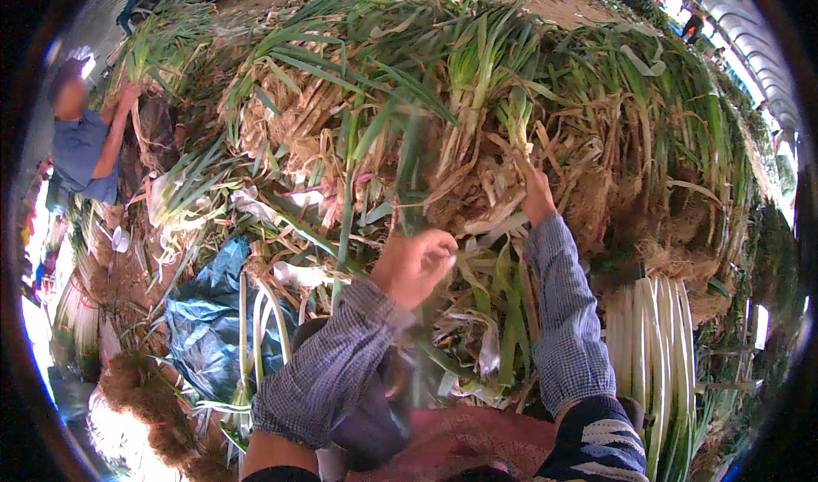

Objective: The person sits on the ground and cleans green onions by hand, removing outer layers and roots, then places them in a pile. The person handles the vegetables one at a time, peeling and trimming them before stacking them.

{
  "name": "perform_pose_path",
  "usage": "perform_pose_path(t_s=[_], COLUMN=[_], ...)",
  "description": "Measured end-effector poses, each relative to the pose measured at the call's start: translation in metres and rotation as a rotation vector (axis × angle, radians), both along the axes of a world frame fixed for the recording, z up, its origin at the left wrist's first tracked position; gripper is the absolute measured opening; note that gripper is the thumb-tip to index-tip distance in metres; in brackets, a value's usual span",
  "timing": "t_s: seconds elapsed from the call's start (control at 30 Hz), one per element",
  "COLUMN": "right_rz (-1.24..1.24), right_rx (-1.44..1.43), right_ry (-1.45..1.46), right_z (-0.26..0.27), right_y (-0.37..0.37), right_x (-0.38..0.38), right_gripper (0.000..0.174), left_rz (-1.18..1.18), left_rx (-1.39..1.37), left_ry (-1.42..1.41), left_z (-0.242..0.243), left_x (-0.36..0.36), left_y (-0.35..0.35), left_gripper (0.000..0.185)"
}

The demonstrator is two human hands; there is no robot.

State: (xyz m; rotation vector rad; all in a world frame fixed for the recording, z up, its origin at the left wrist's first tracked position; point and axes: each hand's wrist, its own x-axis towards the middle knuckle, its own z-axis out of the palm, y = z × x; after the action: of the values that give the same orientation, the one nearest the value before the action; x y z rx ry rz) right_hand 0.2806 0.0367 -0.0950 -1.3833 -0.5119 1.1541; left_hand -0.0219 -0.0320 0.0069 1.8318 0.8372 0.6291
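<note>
A long heap of leeks (470, 86) with green leaves, dry brown outer leaves and matted roots lies across the ground before me. My right hand (538, 191) reaches into the heap, its fingers at the pale lower end of a leek (515, 116); the far side of the grip is hidden. Close to my body, my left hand (418, 266) is raised with curled fingers and blurred by motion. A smeared green streak passes by it, and whether the fingers hold a leaf is unclear. Checked sleeve covers reach over both forearms.
Peeled white leeks (652, 335) lie in a row at my right. Left of me are a crumpled blue plastic sheet (220, 329) and trimmed leek bundles (80, 316). Stripped leaves (505, 316) litter the ground between my arms. Another person (83, 150) handles leeks at the far left.
</note>
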Motion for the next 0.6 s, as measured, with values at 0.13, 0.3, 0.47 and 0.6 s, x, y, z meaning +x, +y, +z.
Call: perform_pose_path(t_s=[0.13, 0.3, 0.47, 0.6], right_rz=[-0.022, -0.122, -0.125, -0.125], right_rx=[0.120, 0.242, 0.250, 0.252], right_ry=[0.043, 0.198, 0.186, 0.180], right_z=[0.021, 0.076, 0.113, 0.133], right_y=[-0.073, -0.145, -0.200, -0.239], right_x=[-0.018, -0.044, -0.054, -0.061], right_gripper=[0.037, 0.020, 0.022, 0.029], left_rz=[0.003, 0.029, 0.084, 0.015], left_rx=[0.077, 0.173, 0.241, -0.107], left_ry=[0.023, 0.059, 0.066, 0.060], left_z=[-0.007, -0.013, -0.017, -0.017], left_x=[0.007, 0.013, 0.016, 0.024], left_y=[0.007, 0.009, 0.016, 0.020], left_gripper=[0.017, 0.019, 0.022, 0.026])
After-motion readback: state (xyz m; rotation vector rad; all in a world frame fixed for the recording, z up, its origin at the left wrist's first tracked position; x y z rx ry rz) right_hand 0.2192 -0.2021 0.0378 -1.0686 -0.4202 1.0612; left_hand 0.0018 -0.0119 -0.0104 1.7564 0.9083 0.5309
